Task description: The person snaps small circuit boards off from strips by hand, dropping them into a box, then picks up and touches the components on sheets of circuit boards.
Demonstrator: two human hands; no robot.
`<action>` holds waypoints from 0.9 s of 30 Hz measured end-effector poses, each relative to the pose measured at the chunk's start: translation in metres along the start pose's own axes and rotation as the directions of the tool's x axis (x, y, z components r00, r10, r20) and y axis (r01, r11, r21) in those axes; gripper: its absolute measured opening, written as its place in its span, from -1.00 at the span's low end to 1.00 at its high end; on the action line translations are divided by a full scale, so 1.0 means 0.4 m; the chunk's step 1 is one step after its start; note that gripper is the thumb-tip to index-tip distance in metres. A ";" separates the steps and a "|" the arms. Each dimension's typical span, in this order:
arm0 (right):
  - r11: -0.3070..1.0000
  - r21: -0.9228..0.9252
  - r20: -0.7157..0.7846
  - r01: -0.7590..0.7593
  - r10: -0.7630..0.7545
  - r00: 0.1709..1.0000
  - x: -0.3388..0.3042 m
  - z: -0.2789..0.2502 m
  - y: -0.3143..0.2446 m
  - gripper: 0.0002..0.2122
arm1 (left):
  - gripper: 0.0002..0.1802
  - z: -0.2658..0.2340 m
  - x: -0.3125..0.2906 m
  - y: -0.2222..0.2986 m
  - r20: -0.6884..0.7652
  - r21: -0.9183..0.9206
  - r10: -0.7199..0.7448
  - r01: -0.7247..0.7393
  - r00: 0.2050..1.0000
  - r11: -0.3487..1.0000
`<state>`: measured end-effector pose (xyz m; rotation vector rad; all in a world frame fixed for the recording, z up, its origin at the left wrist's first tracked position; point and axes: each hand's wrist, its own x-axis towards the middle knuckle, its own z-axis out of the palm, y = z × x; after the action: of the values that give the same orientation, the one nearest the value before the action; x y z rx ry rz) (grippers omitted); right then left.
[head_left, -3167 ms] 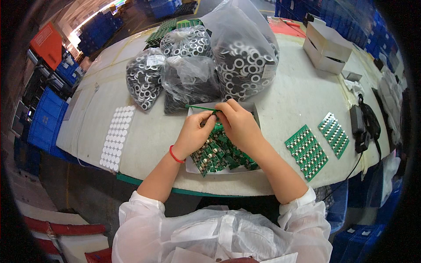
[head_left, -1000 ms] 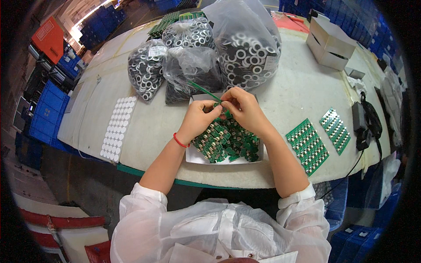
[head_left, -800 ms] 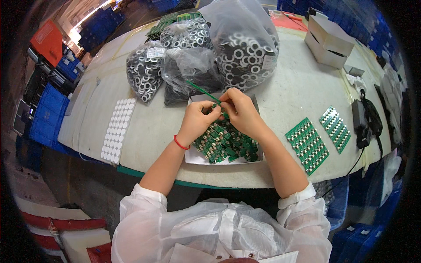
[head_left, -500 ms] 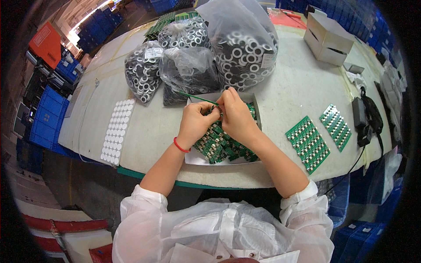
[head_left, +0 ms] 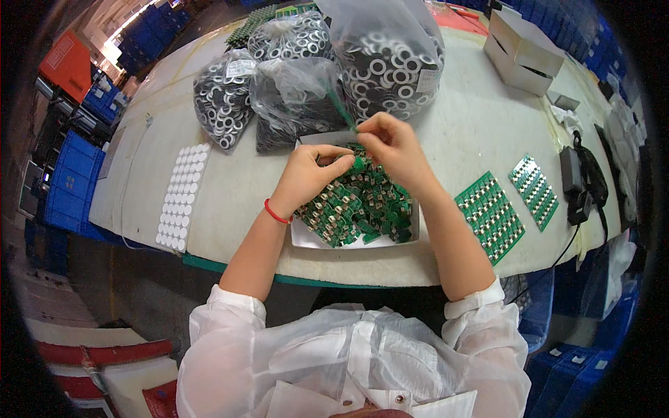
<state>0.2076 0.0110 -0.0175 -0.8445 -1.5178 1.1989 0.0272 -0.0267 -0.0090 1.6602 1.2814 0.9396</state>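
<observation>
Over a shallow white box (head_left: 304, 238) filled with small green circuit boards (head_left: 380, 209), both my hands are raised. My left hand (head_left: 306, 174) pinches one small green circuit board (head_left: 358, 165) between thumb and fingertips. To its right and slightly higher, my right hand (head_left: 398, 150) grips the end of a thin green strip (head_left: 341, 109), which points up and away and is smeared by motion. The strip looks like an edge-on piece of circuit board. Two populated circuit board panels (head_left: 490, 217) (head_left: 534, 192) lie on the table to the right.
Clear bags of ring-shaped parts (head_left: 390, 76) and a bag of dark pieces (head_left: 296, 115) stand behind the box. A sheet of round white stickers (head_left: 182, 198) lies left. A white carton (head_left: 523, 56) and a black power adapter (head_left: 573, 181) with cable sit at the right.
My hands have drawn apart, the right one moving up and right. The green strip has swung from nearly level to steep, and a small board now shows in my left fingertips.
</observation>
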 end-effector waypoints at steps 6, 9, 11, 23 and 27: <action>0.995 0.080 -0.181 0.062 -0.047 0.982 -0.002 -0.101 -0.064 -0.93 | -0.64 -0.013 0.011 -0.025 -0.059 -0.059 0.245 -0.249 0.968 0.967; 0.986 -0.024 -0.316 0.166 -0.165 0.934 -0.038 -0.152 -0.101 -0.93 | -0.55 -0.055 -0.014 0.028 -0.007 -0.333 -0.024 0.020 1.000 0.943; 0.981 -0.053 -0.374 0.189 -0.195 0.907 -0.099 -0.169 -0.127 -0.93 | -0.52 -0.100 -0.004 -0.034 0.019 -0.581 -0.062 0.061 0.998 0.812; 0.960 0.250 -0.580 -0.125 0.252 0.775 -0.796 -0.427 -0.012 -0.83 | -0.63 -0.134 0.041 -0.163 0.170 -0.947 0.238 0.092 0.956 0.306; 0.915 0.323 -0.670 -0.241 0.401 0.625 -0.937 -0.494 0.079 -0.91 | -0.62 -0.176 0.053 -0.162 0.359 -0.931 0.241 0.326 0.902 0.167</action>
<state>0.4976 -0.2722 -0.1453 -1.3001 -0.5799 1.0450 -0.0560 0.0150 -0.0395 0.6020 0.1276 0.9364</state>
